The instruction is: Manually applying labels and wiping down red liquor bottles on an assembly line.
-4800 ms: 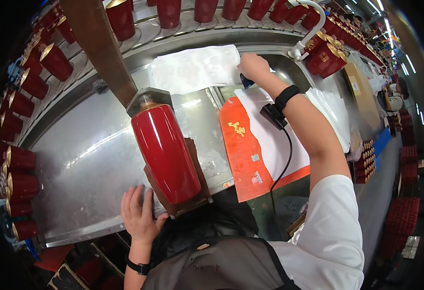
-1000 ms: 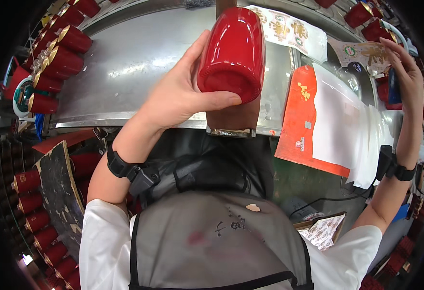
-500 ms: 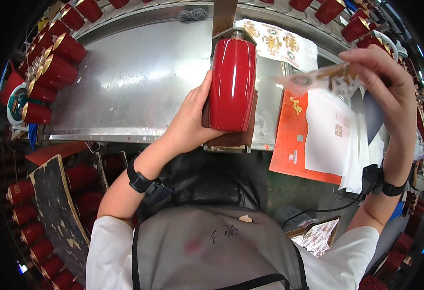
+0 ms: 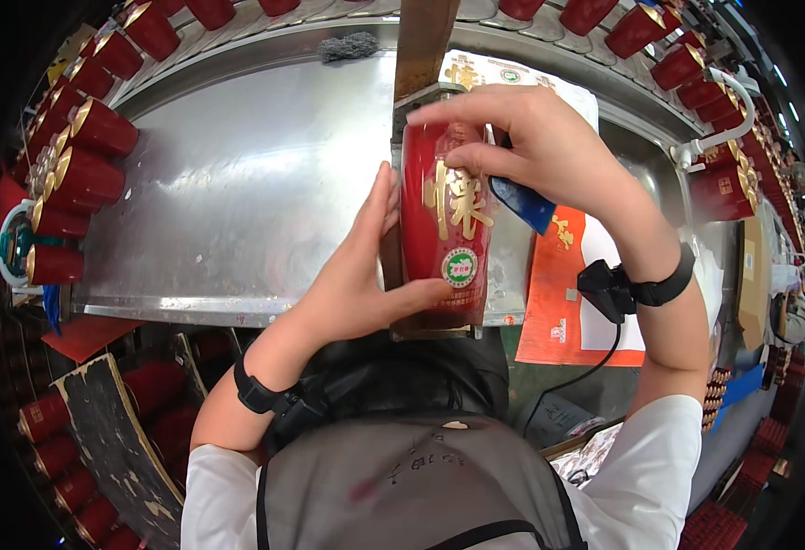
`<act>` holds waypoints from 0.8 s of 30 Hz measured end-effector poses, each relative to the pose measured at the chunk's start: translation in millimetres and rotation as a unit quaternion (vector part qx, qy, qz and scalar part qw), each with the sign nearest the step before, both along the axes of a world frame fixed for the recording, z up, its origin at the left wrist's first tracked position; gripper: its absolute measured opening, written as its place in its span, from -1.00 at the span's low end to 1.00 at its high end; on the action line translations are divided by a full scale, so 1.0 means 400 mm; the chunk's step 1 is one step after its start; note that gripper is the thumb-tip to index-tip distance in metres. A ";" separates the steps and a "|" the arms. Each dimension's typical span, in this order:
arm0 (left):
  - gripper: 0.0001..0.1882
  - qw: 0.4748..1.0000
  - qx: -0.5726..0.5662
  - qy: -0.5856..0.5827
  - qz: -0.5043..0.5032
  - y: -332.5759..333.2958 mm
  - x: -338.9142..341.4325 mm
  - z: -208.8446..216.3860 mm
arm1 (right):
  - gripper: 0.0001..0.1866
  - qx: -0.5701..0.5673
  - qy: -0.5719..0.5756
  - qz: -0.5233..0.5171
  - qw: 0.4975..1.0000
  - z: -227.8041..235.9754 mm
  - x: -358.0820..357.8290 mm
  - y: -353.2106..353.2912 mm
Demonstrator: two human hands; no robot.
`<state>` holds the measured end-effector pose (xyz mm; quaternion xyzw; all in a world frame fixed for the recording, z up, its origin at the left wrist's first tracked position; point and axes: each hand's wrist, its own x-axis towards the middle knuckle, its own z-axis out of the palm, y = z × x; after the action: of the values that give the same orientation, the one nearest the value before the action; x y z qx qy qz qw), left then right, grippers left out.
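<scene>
A glossy red bottle point(image 4: 415, 215) lies on a brown rest in front of me, its neck pointing away. On its upper face sits a decal point(image 4: 462, 206) with gold lettering and a round green-and-white emblem. My left hand point(image 4: 366, 257) steadies the bottle: the fingers are along its left side and the thumb presses the decal's near end. Across the bottle's far end reaches my right hand point(image 4: 531, 137), index finger and thumb on the decal. A flat blue scraper point(image 4: 523, 203) sticks out from under the right palm, its grip hidden by the hand.
A metal worktop point(image 4: 237, 174) spreads to the left, with a dark scouring pad point(image 4: 347, 46) at the back. Decal sheets point(image 4: 567, 92) lie behind the bottle; an orange printed bag point(image 4: 545, 321) with white paper is at right. Red bottles point(image 4: 86, 179) line the surrounding conveyor. A white faucet point(image 4: 714, 137) stands far right.
My right hand has come left from over the orange bag to the bottle, bringing the decal onto its face. The left thumb has moved onto the decal. The blue scraper now shows under my right hand.
</scene>
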<state>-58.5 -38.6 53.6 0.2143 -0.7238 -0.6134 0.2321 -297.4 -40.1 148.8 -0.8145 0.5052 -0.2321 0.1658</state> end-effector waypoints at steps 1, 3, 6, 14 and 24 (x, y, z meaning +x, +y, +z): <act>0.27 0.999 -0.030 -0.021 0.008 0.005 -0.009 0.016 | -0.60 -0.021 -0.005 -0.019 1.000 -0.007 0.005 -0.008; 0.26 0.996 -0.053 -0.065 0.007 0.007 -0.016 0.023 | -0.51 0.041 0.003 -0.072 0.997 -0.001 -0.001 -0.002; 0.27 0.999 -0.021 -0.037 -0.001 0.003 -0.020 0.010 | -0.46 -0.095 -0.038 -0.217 0.971 -0.056 -0.042 0.020; -0.03 0.973 0.225 0.039 0.038 -0.113 -0.045 0.075 | -0.24 0.275 -0.406 -0.261 0.832 -0.158 0.043 0.276; -0.19 0.965 0.229 0.025 0.123 -0.100 -0.159 0.065 | 0.05 0.252 -0.447 -0.239 0.825 -0.193 0.113 0.289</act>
<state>-122.1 -78.7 79.7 0.3335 -0.5261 -0.7346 0.2690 -252.3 75.4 71.6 -0.4053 0.5960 -0.4675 0.5119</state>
